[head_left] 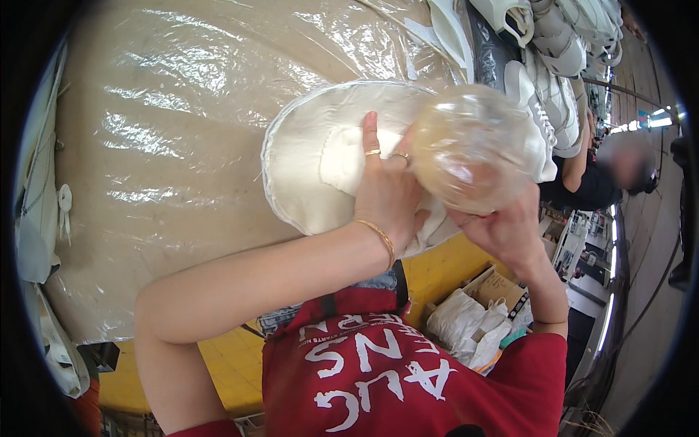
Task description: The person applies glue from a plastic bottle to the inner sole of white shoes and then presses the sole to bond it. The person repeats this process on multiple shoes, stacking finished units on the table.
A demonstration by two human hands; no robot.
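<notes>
A cream, rounded fabric piece (298,156) with a stitched white edge lies on the plastic-covered table, and a paler patch (341,156) shows on its middle. My left hand (389,182) presses flat on this piece, one finger stretched forward and the thumb apart; its other fingertips are partly hidden. Above the right end of the piece my right hand (506,222) grips a clear, rounded plastic bottle (470,138), yellowish inside. The bottle is tilted toward the fabric and covers part of it. Its far end and whatever it touches there are hidden.
Wrinkled clear plastic covers the brown table (175,204). Pale shoes (557,44) stand crowded at the far right. A small pair of scissors or snips (65,207) lies at the left edge. White bags (466,320) and a cardboard box (499,291) sit below; another person (582,182) is farther right.
</notes>
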